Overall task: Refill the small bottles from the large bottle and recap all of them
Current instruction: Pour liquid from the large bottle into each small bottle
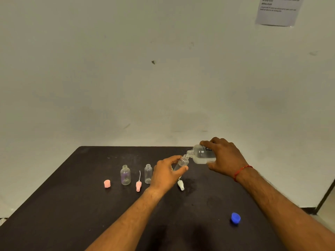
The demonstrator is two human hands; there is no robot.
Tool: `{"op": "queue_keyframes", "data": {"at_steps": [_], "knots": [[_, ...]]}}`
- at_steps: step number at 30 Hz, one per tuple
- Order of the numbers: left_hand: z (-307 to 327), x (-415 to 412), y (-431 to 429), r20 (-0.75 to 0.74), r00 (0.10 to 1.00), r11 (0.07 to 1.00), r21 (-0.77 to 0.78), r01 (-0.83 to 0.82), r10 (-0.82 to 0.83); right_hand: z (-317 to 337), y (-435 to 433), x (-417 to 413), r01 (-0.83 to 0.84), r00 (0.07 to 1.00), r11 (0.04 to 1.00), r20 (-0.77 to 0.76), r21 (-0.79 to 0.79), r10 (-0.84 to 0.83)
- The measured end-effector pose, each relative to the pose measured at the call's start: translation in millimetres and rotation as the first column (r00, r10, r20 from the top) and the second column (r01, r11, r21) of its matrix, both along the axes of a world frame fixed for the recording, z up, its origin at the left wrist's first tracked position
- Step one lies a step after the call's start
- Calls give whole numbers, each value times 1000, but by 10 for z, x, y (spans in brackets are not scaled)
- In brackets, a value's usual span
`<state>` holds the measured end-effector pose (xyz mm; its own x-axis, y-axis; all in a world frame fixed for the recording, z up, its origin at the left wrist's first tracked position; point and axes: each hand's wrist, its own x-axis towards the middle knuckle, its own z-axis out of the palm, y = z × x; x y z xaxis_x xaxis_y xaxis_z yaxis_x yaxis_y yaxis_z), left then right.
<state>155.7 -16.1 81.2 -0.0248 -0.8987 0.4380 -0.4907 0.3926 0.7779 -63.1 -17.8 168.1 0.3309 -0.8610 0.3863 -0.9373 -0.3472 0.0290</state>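
A: What does each hand hold?

B: The right hand (223, 156) grips the large bottle (202, 153), with the fingers curled over its upper side and the thumb beneath. It is clear, rounded plastic, tipped leftward so its threaded neck meets the mouth of a smaller one. Clear liquid pools along its lower side.

A: And the smaller one?

B: The left hand (167, 172) pinches the held small bottle (181, 163) between thumb and curled fingers. It is a slim clear cylinder, tilted with its open neck up and to the right, above the far middle of the table (72, 205).

A: The other bottles?

B: Two stand upright and uncapped, further left. The left bottle (125, 175) has a faint purple tint inside. The middle bottle (148, 173) is just beside the left hand. Both are clear, with ribbed necks.

A: Caps?

B: A stubby pink cap (107, 183) sits leftmost. A pink spray head (138, 185) with a thin pale tube lies between the standing bottles. A white spray head (181, 184) lies just on the near side of the held bottle. A round blue cap (235, 217) rests near right, well apart from the rest.

A: The surface and the room?

B: The table is dark and matte, with smudgy patches. Behind it is a pale, scuffed wall (145, 69). A printed paper sheet (277, 10) hangs at far upper right, its text too blurred to read. A red thread (242, 171) circles the right wrist.
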Motion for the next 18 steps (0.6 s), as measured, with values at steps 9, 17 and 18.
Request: {"op": "queue_keyframes", "data": {"at_steps": [9,17,18], "knots": [[-28,-13,-28,16,1000,1000,-5,0,0,0,-2,-13,5,1000,1000,-9,-1,-5],[-24,-13,-14,13,1000,1000,-1,11,-11,-9,-1,-18,2,1000,1000,-6,-4,-2],[-28,-12,-16,10,1000,1000,1,12,-12,-11,-1,-21,2,1000,1000,-6,-4,-2]]}}
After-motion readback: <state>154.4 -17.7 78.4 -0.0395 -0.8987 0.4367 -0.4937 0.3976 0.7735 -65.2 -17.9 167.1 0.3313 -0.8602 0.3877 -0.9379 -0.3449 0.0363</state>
